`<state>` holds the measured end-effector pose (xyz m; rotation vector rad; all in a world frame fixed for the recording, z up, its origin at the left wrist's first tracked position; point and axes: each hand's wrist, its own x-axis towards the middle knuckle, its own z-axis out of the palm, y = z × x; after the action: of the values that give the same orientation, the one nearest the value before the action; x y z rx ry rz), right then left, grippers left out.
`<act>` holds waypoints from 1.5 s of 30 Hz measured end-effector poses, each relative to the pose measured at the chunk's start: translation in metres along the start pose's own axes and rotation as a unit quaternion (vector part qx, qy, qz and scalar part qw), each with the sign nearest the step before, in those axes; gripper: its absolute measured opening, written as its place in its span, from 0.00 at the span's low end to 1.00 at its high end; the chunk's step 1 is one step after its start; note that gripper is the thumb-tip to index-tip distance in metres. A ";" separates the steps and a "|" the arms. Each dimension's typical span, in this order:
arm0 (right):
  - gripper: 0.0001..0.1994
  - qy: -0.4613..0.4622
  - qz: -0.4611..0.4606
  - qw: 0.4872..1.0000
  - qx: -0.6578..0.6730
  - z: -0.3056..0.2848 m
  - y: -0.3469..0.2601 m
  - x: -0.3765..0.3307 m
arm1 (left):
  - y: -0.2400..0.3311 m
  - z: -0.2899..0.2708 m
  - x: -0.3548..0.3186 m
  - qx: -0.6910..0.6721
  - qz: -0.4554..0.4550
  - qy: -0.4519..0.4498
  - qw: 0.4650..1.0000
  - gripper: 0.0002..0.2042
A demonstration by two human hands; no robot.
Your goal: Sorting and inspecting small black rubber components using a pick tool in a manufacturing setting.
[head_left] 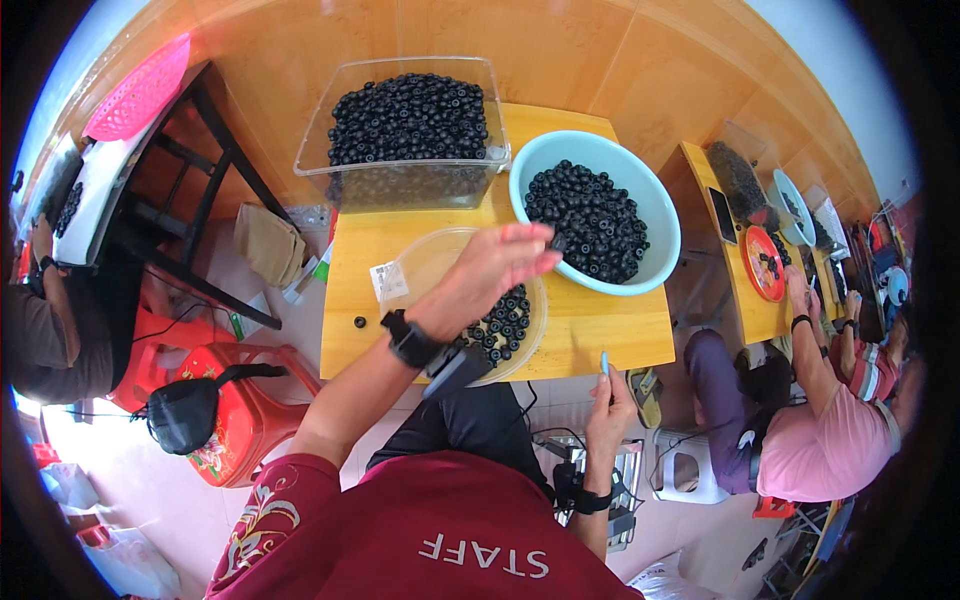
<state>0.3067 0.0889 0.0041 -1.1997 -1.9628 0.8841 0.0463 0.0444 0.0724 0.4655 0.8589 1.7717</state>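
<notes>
We look down on a small yellow wooden table (580, 330) standing on a pale tiled floor, with a band of orange wood-toned floor beyond it. On the far side of the table sits a clear plastic bin (405, 135) heaped with dark round berries, and to its right a light blue bowl (660, 225) half filled with the same fruit. Nearer us lies a shallow clear plastic tray (425, 260) holding a smaller cluster of berries (502, 325); one stray berry (359, 322) rests on the table's left part.

To the left stand a red plastic stool (245, 420) with a black pouch (185, 412) on it and a dark-framed stand carrying a pink basket (140, 88). To the right a seated person in a pink shirt (835, 440) works at a second yellow table (755, 310) (its red plate and bowls are too small to read well).

Our left hand (495, 270), a black watch at its wrist, reaches over the tray to the blue bowl's near rim, fingers loosely extended; the motion blur keeps us from telling whether they pinch a berry. Our right hand (610, 405) hangs just below the table's front edge, thumb and fingers pinched on a thin light blue tool (604, 362) that points upward.
</notes>
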 end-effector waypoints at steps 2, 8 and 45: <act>0.13 -0.012 -0.004 1.000 0.009 0.005 -0.001 -0.004 | 0.010 0.003 0.020 0.021 0.026 0.025 0.999 0.15; 0.14 -0.019 -0.041 0.999 0.004 0.009 0.019 -0.013 | 0.021 -0.021 -0.010 0.117 0.056 0.103 0.986 0.18; 0.11 -0.072 -0.068 0.995 0.018 0.008 -0.030 -0.016 | -0.009 -0.024 -0.070 0.092 -0.113 -0.002 0.989 0.08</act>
<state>0.2915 0.0625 0.0209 -0.9940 -2.1066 0.9539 0.0616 -0.0273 0.0557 0.4709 1.0350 1.4917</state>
